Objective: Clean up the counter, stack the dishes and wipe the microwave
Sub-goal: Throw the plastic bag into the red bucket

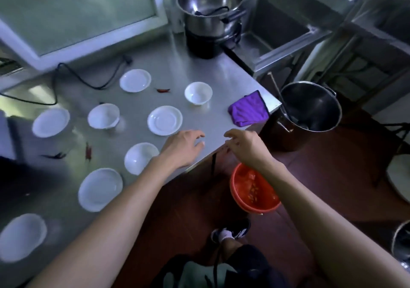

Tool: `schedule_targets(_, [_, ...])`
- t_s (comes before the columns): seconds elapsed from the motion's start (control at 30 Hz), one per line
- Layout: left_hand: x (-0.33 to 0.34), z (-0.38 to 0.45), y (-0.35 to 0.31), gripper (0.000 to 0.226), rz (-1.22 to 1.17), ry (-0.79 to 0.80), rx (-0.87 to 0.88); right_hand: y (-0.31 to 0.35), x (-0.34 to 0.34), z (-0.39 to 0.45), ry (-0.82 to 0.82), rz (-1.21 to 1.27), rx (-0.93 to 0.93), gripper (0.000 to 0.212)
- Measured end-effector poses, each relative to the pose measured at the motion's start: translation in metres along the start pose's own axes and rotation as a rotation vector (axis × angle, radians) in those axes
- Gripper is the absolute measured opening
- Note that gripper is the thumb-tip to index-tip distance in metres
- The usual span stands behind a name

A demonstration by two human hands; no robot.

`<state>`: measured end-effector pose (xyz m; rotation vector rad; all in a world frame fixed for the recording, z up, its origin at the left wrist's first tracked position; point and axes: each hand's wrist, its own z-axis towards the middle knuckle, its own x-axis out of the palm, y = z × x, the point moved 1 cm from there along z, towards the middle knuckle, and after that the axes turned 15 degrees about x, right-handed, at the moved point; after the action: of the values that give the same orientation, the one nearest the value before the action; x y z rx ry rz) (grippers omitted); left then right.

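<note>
Chillies (163, 90) are lying scattered among white dishes across the bench (221, 75); one is dangling at the near edge, pinched by the right hand (243, 147), directly above the red basin (254, 190), while the left hand (182, 148) is hovering loosely open beside it

I see the steel counter (155, 61) carrying scattered white dishes (164, 120), red chilies (163, 90), a purple cloth (248, 108) and a pot (210, 4).

Bare forearms, no sleeves; dark shorts (250, 263); dark sneaker (233, 232) with white sock (226, 235).
</note>
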<state>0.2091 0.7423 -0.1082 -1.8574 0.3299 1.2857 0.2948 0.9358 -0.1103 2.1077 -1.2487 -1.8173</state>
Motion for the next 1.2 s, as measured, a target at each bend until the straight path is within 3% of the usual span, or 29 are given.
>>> schedule_targets(0.53, [-0.058,-0.318,0.091,0.029,-0.044,-0.342,-0.247,0.191,0.148,-0.180,0.109,0.021,-0.432,0.021])
schedule_targets(0.8, [-0.058,-0.412,0.133,0.032,-0.081,-0.475,-0.414,0.255,0.205,-0.213,0.243,-0.101,-0.552,0.023])
schedule_targets(1.2, [-0.065,-0.511,0.225,0.033,-0.154,-0.486,-0.694,0.359,0.325,-0.223,0.487,-0.153,-0.685,0.026])
